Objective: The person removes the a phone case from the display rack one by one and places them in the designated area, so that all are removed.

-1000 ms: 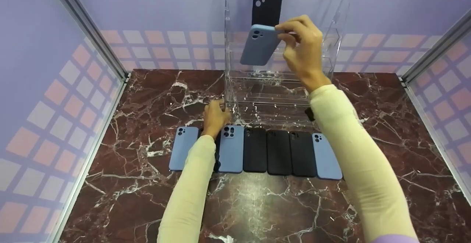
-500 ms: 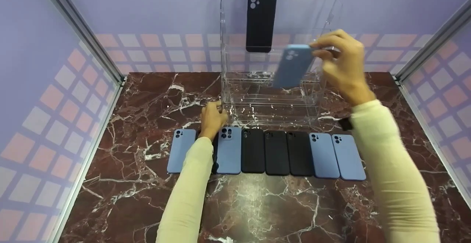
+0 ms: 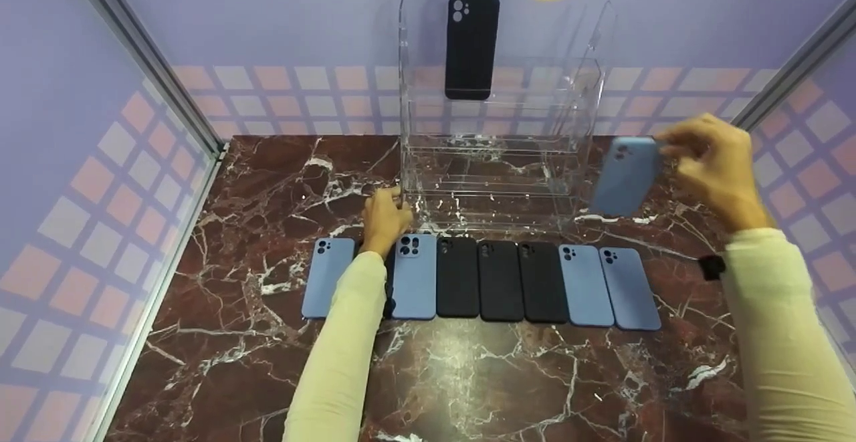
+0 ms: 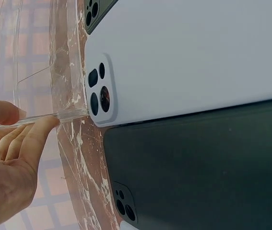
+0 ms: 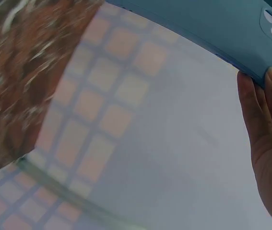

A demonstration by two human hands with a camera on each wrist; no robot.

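Note:
My right hand (image 3: 719,164) pinches a blue phone case (image 3: 625,178) by its top corner, in the air to the right of the clear acrylic display stand (image 3: 491,194). In the right wrist view, thumb and fingertips grip the case's edge beside the camera cutout. My left hand (image 3: 384,220) holds the lower left side panel of the stand; the left wrist view has the clear edge between thumb and fingers. A black phone case (image 3: 472,47) leans upright on the stand's top tier, at its left. One dark case in the row below is mostly covered by my left arm.
Blue and black phone cases lie side by side in front of the stand, from a blue case (image 3: 328,278) at the left to another blue case (image 3: 632,288) at the right. Patterned walls enclose the marbled table (image 3: 508,382) on the left, back and right.
My right hand has carried the blue case right and down, away from the stand's top tier, leaving the black case fully visible. My left hand stays at the stand's side.

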